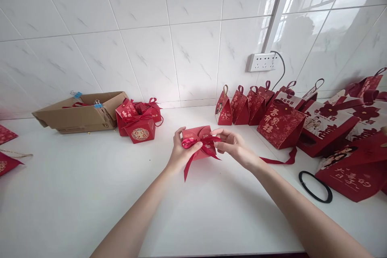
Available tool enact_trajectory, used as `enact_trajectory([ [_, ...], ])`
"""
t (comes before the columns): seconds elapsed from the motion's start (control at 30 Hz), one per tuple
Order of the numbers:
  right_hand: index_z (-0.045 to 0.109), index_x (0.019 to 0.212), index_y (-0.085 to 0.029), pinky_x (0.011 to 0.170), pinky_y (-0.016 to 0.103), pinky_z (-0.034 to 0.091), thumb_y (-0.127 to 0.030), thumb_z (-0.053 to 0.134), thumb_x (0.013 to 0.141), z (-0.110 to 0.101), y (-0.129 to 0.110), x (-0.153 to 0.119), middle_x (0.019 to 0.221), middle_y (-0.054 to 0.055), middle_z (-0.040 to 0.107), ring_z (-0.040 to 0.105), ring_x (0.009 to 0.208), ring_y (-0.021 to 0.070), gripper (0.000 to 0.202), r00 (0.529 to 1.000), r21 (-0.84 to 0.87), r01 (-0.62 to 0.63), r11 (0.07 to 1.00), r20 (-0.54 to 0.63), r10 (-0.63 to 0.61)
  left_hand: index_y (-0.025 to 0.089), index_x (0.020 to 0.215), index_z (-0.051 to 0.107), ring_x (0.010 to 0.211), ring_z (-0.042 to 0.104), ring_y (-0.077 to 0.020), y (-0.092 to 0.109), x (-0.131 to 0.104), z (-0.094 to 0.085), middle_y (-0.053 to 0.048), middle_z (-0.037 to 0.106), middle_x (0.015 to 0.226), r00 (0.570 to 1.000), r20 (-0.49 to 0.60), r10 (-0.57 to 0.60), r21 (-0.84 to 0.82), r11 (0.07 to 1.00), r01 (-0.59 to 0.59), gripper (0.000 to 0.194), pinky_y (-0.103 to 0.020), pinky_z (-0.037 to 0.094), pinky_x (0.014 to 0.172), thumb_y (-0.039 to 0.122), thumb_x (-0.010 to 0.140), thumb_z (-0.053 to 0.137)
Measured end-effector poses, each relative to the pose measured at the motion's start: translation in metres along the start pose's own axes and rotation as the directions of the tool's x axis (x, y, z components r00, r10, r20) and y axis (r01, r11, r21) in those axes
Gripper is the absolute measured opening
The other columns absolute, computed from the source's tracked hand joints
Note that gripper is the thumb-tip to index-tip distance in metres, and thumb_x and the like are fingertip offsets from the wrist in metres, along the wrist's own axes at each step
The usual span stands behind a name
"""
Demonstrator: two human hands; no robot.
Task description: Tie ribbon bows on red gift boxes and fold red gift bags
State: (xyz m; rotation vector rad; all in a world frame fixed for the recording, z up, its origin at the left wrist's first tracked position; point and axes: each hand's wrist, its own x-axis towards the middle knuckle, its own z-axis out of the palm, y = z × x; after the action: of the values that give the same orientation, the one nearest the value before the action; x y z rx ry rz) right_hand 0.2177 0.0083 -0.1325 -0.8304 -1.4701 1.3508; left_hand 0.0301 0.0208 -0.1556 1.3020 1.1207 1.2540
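The box (190, 132) is red, its bow (189, 142) glossy crimson. The white tiles (193, 60) are veined grey; the carton (81, 120) is brown.

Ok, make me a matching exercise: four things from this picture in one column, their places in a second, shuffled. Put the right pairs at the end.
Things
1. Cardboard box
2. Power strip
3. Black ring
4. Red box with a bow

Places
A. Between the left hand and the right hand
B. On the tiled wall
C. Left of the hands, near the wall
D. On the white table, right of the right forearm

Pairs: 1-C, 2-B, 3-D, 4-A
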Motion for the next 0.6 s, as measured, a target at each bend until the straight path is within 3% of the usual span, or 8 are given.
enact_trajectory([
  [0.1,0.057,0.102,-0.022,0.066,0.030,0.042,-0.020,0.061,0.074,-0.002,0.000,-0.002,0.080,0.000,0.056,0.052,0.068,0.0135,0.029,0.985,-0.357,0.121,0.926,-0.076,-0.158,0.028,0.127,0.031,0.098,0.061,-0.0183,0.000,0.000,0.000,-0.006,0.056,0.112,1.000,0.012,0.002,0.000,1.000,-0.002,0.073,-0.033,0.051,0.084,0.038,0.069,0.075],
  [0.2,0.057,0.104,-0.023,0.068,0.033,0.045,-0.015,0.055,0.076,-0.001,0.006,-0.003,0.074,0.000,0.057,0.054,0.068,0.0159,0.029,0.899,-0.693,0.228,0.683,-0.120,-0.422,0.028,0.127,0.031,0.100,0.060,-0.0186,0.000,-0.001,0.000,-0.006,0.054,0.116,1.000,-0.001,0.000,0.015,1.000,0.000,0.074,-0.032,0.051,0.083,0.039,0.069,0.075],
  [0.33,0.056,0.101,-0.024,0.068,0.033,0.048,-0.011,0.050,0.079,0.004,0.017,-0.002,0.078,0.003,0.062,0.058,0.072,0.0187,0.027,0.786,-0.845,0.297,0.445,-0.048,-0.616,0.029,0.126,0.032,0.100,0.060,-0.0189,-0.001,-0.001,0.000,-0.006,0.055,0.116,1.000,0.003,-0.007,-0.010,1.000,0.007,0.074,-0.033,0.051,0.082,0.039,0.067,0.076],
  [0.47,0.057,0.098,-0.023,0.065,0.034,0.049,-0.011,0.049,0.082,0.004,0.020,-0.001,0.077,0.005,0.062,0.058,0.073,0.0194,0.022,0.730,-0.873,0.324,0.365,-0.014,-0.683,0.030,0.126,0.032,0.095,0.062,-0.0172,-0.002,0.000,0.000,-0.004,0.058,0.109,1.000,0.010,-0.008,-0.034,0.999,0.009,0.075,-0.033,0.051,0.082,0.039,0.067,0.077],
  [0.6,0.060,0.091,-0.024,0.067,0.035,0.049,-0.013,0.050,0.083,0.002,0.018,0.000,0.077,0.005,0.063,0.059,0.076,0.0202,0.017,0.756,-0.848,0.317,0.425,-0.045,-0.653,0.029,0.126,0.032,0.096,0.061,-0.0167,-0.001,0.000,0.000,-0.006,0.056,0.114,1.000,0.004,-0.004,-0.002,1.000,0.004,0.074,-0.031,0.051,0.081,0.039,0.068,0.076],
])
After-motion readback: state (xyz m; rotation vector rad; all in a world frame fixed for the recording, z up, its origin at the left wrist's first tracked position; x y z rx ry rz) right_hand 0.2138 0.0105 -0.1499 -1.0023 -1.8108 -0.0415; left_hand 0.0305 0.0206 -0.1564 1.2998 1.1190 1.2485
